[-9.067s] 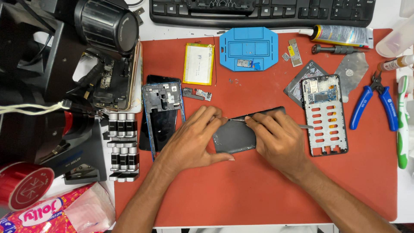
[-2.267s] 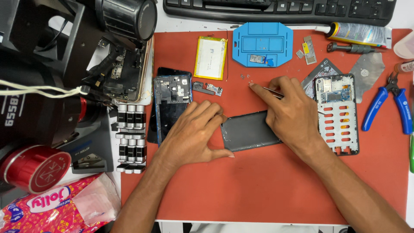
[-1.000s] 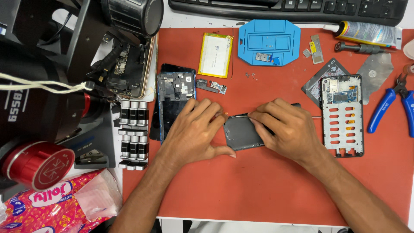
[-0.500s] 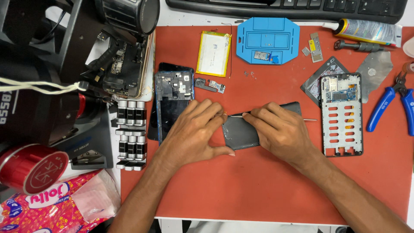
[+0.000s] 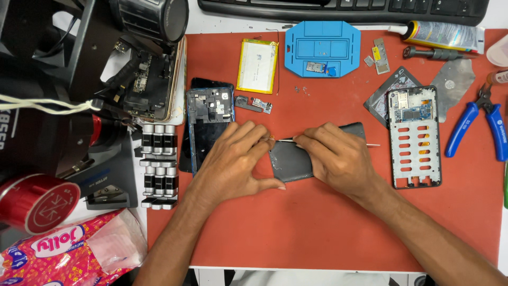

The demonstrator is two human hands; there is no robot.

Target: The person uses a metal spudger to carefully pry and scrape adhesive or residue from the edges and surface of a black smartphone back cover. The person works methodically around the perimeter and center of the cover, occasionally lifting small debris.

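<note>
Left hand (image 5: 235,167) spread, pressing flat dark grey phone back cover (image 5: 296,161) onto red mat (image 5: 317,228), cover between both hands. Right hand (image 5: 338,156) pinches thin metal tweezers (image 5: 283,140), tips at cover's top edge. Judged step: picking a small part; next needs steady, precise lift.

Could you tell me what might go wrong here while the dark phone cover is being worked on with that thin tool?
The thin metal tool in the right hand points toward the left hand fingertips; a slip could jab them. The dark phone cover is pinned only by fingers, so it might skid on the red mat. Tiny loose parts near the blue tray could be swept away.
</note>
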